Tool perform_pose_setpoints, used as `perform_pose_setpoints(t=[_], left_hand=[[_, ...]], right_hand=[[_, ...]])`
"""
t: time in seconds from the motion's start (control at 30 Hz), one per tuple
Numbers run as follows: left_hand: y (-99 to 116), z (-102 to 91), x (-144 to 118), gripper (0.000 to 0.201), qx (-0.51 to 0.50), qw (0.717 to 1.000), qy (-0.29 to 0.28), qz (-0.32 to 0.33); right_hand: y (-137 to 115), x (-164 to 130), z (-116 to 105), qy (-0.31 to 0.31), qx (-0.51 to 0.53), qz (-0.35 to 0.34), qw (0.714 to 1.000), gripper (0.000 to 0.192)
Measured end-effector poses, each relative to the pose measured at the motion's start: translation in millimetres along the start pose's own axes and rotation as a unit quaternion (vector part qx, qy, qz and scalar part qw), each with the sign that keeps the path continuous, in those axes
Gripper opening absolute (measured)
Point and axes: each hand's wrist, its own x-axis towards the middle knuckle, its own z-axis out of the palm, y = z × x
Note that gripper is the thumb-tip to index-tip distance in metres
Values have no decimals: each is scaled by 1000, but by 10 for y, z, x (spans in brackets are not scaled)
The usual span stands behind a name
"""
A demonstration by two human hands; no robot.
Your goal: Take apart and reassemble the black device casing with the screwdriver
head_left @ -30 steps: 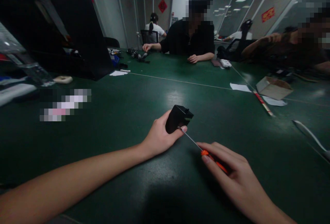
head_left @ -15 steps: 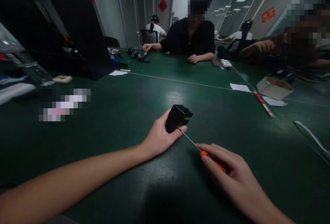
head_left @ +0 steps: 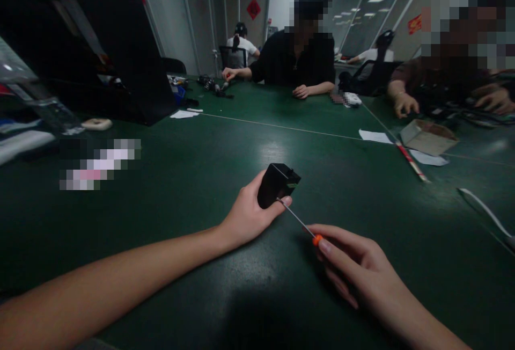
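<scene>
My left hand (head_left: 251, 208) is closed around a small black box-shaped device (head_left: 277, 183), its thumb along the near side. Green markings show on the device's right face. In my right hand (head_left: 358, 264) is a screwdriver (head_left: 298, 220) with an orange handle and a thin metal shaft. Thumb and index finger pinch the handle, most of which the hand hides. The shaft points up and left, and its tip meets the lower near side of the device beside my left thumb. Whether a screw sits under the tip is too small to tell.
Across the green table (head_left: 193, 173) sits a person in black (head_left: 298, 63); another person's hand (head_left: 405, 104) is at the right. A cardboard box (head_left: 428, 138) and a red-and-white stick (head_left: 411, 162) lie right. A large black open case (head_left: 148, 81) stands left.
My right thumb and fingers have shifted on the screwdriver handle, with lower fingers now extended. The device stays put. The person at the right has lowered a hand toward the table.
</scene>
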Motion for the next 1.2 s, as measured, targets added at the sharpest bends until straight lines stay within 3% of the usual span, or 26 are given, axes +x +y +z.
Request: perform_pose_setpoints(t=[0.5, 1.2], left_hand=[[31, 4, -15, 46, -2, 1000, -5, 18], [30, -8, -23, 50, 16, 1000, 1, 13]], right_hand=[[66, -46, 5, -6, 3, 4, 1000, 55], [-30, -64, 51, 3, 34, 8, 999, 54]])
